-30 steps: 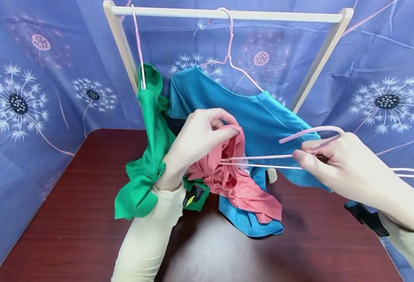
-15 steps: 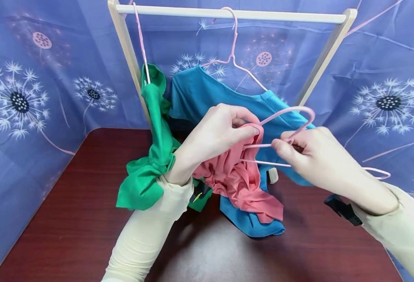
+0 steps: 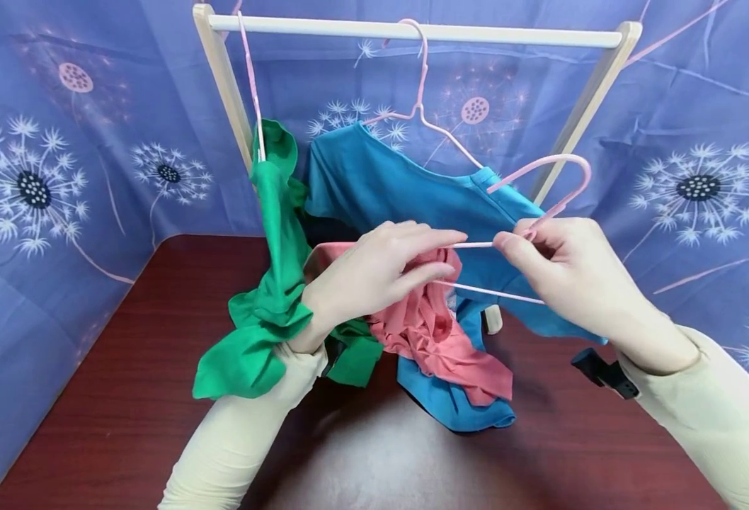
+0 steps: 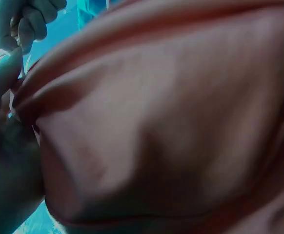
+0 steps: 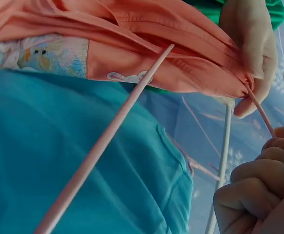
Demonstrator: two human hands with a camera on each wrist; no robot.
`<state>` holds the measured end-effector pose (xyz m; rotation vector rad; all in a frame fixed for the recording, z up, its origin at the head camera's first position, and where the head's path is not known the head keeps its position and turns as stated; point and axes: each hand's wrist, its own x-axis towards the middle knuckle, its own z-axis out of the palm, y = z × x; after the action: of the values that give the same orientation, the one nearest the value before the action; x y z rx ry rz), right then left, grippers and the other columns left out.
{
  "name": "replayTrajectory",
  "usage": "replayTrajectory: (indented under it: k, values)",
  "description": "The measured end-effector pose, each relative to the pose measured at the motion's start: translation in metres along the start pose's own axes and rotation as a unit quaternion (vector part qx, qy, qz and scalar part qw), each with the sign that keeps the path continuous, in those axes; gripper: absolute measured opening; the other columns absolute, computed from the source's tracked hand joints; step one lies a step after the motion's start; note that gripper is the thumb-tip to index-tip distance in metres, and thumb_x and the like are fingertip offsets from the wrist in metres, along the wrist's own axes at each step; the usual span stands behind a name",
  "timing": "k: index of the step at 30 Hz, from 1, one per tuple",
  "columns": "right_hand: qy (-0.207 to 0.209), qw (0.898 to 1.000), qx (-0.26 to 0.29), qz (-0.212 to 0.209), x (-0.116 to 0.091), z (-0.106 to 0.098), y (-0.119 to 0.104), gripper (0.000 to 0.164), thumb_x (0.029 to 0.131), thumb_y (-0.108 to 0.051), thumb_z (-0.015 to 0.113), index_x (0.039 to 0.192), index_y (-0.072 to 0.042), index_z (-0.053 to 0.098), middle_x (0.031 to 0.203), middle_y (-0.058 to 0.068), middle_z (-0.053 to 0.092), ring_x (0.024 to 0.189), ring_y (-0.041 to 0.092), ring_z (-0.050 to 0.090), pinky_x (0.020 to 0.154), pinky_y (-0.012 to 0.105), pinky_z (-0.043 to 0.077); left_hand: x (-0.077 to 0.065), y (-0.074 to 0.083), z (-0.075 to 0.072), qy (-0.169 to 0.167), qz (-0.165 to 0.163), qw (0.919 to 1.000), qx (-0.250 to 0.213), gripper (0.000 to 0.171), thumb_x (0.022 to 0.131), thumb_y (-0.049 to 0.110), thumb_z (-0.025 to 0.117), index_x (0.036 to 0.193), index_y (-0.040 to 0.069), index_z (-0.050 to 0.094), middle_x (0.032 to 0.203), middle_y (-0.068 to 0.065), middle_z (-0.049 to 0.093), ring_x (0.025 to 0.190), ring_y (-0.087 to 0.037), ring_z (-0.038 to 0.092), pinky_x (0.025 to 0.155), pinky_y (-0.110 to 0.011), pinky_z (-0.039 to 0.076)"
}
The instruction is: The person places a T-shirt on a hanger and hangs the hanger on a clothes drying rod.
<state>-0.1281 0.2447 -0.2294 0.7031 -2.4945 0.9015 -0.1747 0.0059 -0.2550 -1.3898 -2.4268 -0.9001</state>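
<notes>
My right hand (image 3: 581, 273) grips a pink hanger (image 3: 568, 159) just below its hook, the fingers curled round the neck. One end of the hanger runs into a bunched coral shirt (image 3: 425, 322), which has a printed patch (image 5: 54, 56) on its front. My left hand (image 3: 381, 269) is at the shirt's opening. In the right wrist view, the left hand (image 5: 252, 44) pinches gathered coral cloth (image 5: 215, 75) round one hanger arm (image 5: 261, 112), while the other arm (image 5: 112, 129) points into the shirt. Coral cloth (image 4: 147, 112) fills most of the left wrist view.
A wooden rack with a white rail (image 3: 323, 27) stands at the back. From it hang a blue shirt (image 3: 406, 177) on a pink hanger and a green garment (image 3: 279, 212), which drapes over my left wrist. Below is the dark red tabletop (image 3: 126, 397); patterned blue cloth (image 3: 687, 106) surrounds it.
The right hand has brought the hanger leftward and up, with its hook standing higher. My left hand has shifted its hold on the coral shirt, its fingers now straighter and lower.
</notes>
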Motion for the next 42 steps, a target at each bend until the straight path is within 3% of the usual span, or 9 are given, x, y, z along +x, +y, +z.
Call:
replayTrajectory:
  k: [4,10,16,20,26,31,35,38,42]
  values:
    - [-0.003,1.000,0.014,-0.018,0.001,0.007,-0.004,0.047,0.096,-0.015,0.062,0.055,-0.017,0.039,0.053,-0.004,0.028,0.044,0.011,0.027,0.044,0.028,0.022,-0.004,-0.001,-0.001,-0.015,0.008,0.9978,0.064,0.043,0.095,0.020,0.066,0.137,0.012,0.058,0.113,-0.001,0.069,0.098,-0.013,0.063,0.091,-0.024,0.047]
    - [-0.001,1.000,0.015,-0.024,0.001,0.011,-0.007,0.046,0.097,-0.015,0.062,0.056,-0.017,0.040,0.053,-0.004,0.027,0.043,0.011,0.026,0.043,0.027,0.022,-0.003,-0.002,0.002,0.017,0.042,0.9923,0.115,0.041,0.097,0.025,0.063,0.136,0.014,0.056,0.069,0.005,0.058,0.062,-0.009,0.051,0.066,-0.022,0.043]
    - [0.000,0.999,-0.004,-0.048,0.001,0.016,-0.007,0.046,0.096,-0.015,0.063,0.057,-0.019,0.039,0.052,-0.008,0.028,0.041,0.008,0.028,0.044,0.024,0.023,0.003,0.002,0.005,0.000,0.059,0.9896,0.131,0.029,0.095,0.022,0.066,0.122,0.012,0.064,0.083,0.005,0.067,0.069,-0.010,0.058,0.068,-0.022,0.046]
    - [0.007,0.996,-0.031,-0.079,0.001,0.020,-0.005,0.040,0.095,-0.015,0.063,0.059,-0.022,0.048,0.052,-0.012,0.029,0.040,0.005,0.027,0.043,0.021,0.021,0.013,0.008,0.009,-0.010,0.077,0.9878,0.135,0.024,0.098,0.021,0.062,0.119,0.011,0.062,0.077,0.004,0.062,0.066,-0.011,0.055,0.066,-0.024,0.044]
    - [0.010,0.996,-0.007,-0.093,0.004,0.027,-0.003,0.031,0.097,-0.013,0.056,0.069,-0.022,0.061,0.053,-0.013,0.034,0.041,0.004,0.030,0.044,0.021,0.024,0.017,0.009,0.013,0.004,0.063,0.9856,0.157,0.016,0.099,0.021,0.058,0.111,0.011,0.059,0.066,0.003,0.050,0.058,-0.012,0.050,0.058,-0.025,0.041]
    - [0.048,0.991,0.005,-0.124,0.006,0.036,0.000,0.033,0.097,-0.013,0.052,0.064,-0.018,0.052,0.055,-0.010,0.033,0.046,0.005,0.032,0.047,0.021,0.024,0.016,0.007,0.015,0.048,0.040,0.9825,0.175,0.021,0.100,0.029,0.057,0.114,0.013,0.060,0.070,0.005,0.056,0.065,-0.009,0.057,0.060,-0.025,0.048]
    - [0.074,0.987,0.005,-0.139,0.008,0.042,0.000,0.026,0.099,-0.018,0.052,0.075,-0.012,0.061,0.060,-0.008,0.040,0.052,0.006,0.035,0.050,0.021,0.026,0.012,0.003,0.015,0.072,0.017,0.9812,0.178,0.024,0.102,0.031,0.054,0.119,0.016,0.061,0.071,0.006,0.058,0.069,-0.009,0.060,0.062,-0.027,0.051]
    - [0.117,0.980,-0.011,-0.163,0.005,0.046,-0.002,0.031,0.101,-0.029,0.051,0.096,-0.002,0.065,0.077,0.004,0.054,0.068,0.015,0.049,0.063,0.024,0.036,0.011,-0.002,0.015,0.091,0.019,0.9812,0.169,0.021,0.101,0.032,0.055,0.111,0.015,0.062,0.068,0.005,0.055,0.067,-0.010,0.060,0.060,-0.026,0.050]
    - [0.223,0.943,-0.018,-0.248,-0.006,0.057,-0.007,0.035,0.099,-0.026,0.050,0.098,0.007,0.063,0.091,0.020,0.057,0.081,0.037,0.052,0.073,0.044,0.038,0.011,-0.010,0.014,0.120,0.018,0.9797,0.160,0.020,0.100,0.033,0.056,0.093,0.015,0.061,0.063,0.004,0.048,0.060,-0.010,0.053,0.053,-0.024,0.042]
